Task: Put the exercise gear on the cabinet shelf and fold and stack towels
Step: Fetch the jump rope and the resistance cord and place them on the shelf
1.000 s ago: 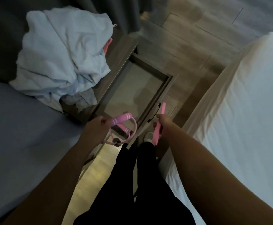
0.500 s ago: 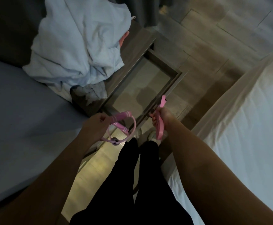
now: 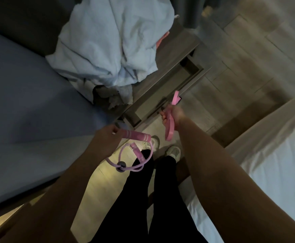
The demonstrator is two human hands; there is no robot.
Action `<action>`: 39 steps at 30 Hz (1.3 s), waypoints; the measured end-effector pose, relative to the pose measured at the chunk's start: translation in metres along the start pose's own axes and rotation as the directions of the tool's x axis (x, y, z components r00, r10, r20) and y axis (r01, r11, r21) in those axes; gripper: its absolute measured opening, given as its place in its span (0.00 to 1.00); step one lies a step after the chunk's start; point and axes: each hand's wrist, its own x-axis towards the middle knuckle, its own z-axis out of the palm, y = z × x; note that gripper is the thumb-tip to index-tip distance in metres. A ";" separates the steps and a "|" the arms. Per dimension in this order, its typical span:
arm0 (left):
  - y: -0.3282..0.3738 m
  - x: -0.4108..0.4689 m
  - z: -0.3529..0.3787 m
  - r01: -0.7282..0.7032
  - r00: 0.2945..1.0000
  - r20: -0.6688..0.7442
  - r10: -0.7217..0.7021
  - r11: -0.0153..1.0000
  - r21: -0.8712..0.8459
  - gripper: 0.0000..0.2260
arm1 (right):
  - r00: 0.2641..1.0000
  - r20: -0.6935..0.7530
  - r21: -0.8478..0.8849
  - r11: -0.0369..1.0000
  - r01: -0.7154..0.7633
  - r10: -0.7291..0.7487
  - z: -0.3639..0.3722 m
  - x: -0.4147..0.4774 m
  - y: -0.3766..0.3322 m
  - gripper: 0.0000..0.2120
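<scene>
The left hand (image 3: pixel 106 139) grips one pink foam handle of the resistance tube (image 3: pixel 125 163). The tube's loop and second handle dangle below it, over the wooden floor (image 3: pixel 239 81). The right hand (image 3: pixel 171 114) is curled round a flat pink band (image 3: pixel 169 130), one end poking up past the fingers, the other hanging down. That hand sits right at the front of the cabinet drawer (image 3: pixel 160 95), which is open just a crack. On the cabinet top lies a crumpled heap of pale blue towels (image 3: pixel 111 44). There's a blue-grey bed (image 3: pixel 29 102) on the left, a white bed (image 3: pixel 275 163) on the right, and light shoes (image 3: pixel 174 151) between.
</scene>
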 end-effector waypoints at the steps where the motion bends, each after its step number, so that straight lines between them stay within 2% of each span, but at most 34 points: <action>1: -0.003 0.002 0.002 0.008 1.000 -0.003 -0.008 1.000 -0.013 0.10 | 1.000 0.019 -0.014 1.000 0.009 -0.008 0.002 0.001 -0.003 0.08; 5: -0.010 0.018 0.013 0.018 1.000 -0.002 -0.018 0.999 -0.047 0.11 | 0.999 0.037 -0.031 0.999 0.013 -0.012 0.012 0.007 -0.010 0.08; 9: -0.015 0.040 0.025 0.084 0.996 0.034 -0.081 0.992 -0.090 0.11 | 0.999 0.039 -0.003 1.000 0.003 -0.003 0.021 0.014 -0.014 0.09; 13: -0.017 0.060 0.038 0.109 0.994 0.018 -0.107 0.985 -0.131 0.09 | 0.999 0.039 0.043 0.999 -0.008 0.006 0.030 0.022 -0.017 0.09; 17: -0.020 0.078 0.045 0.141 0.990 0.017 -0.140 0.976 -0.164 0.11 | 0.999 0.049 0.077 0.997 -0.002 -0.001 0.042 0.029 -0.021 0.10; 23: -0.040 0.099 0.049 0.188 0.982 -0.002 -0.190 0.974 -0.126 0.16 | 0.995 0.095 0.097 0.995 0.007 -0.016 0.060 0.035 -0.032 0.09; 26: -0.045 0.106 0.052 0.203 0.979 0.012 -0.203 0.969 -0.138 0.15 | 0.993 0.116 0.125 0.992 -0.003 -0.012 0.070 0.040 -0.032 0.14; 33: -0.043 0.125 0.051 0.148 0.988 0.051 -0.144 0.986 -0.071 0.14 | 0.986 0.165 0.241 0.970 -0.014 -0.027 0.069 0.046 -0.018 0.17; 35: -0.043 0.131 0.051 0.153 0.986 0.069 -0.152 0.988 -0.008 0.14 | 0.990 0.122 0.285 0.958 0.026 -0.063 0.067 0.046 -0.014 0.16; 37: -0.044 0.138 0.051 0.145 0.984 0.098 -0.152 0.987 0.074 0.12 | 0.994 0.007 0.286 0.953 0.101 -0.108 0.064 0.047 -0.007 0.15; 39: -0.045 0.142 0.049 0.127 0.982 0.123 -0.141 0.985 0.115 0.11 | 0.990 -0.097 0.311 0.942 0.126 -0.101 0.059 0.050 -0.001 0.08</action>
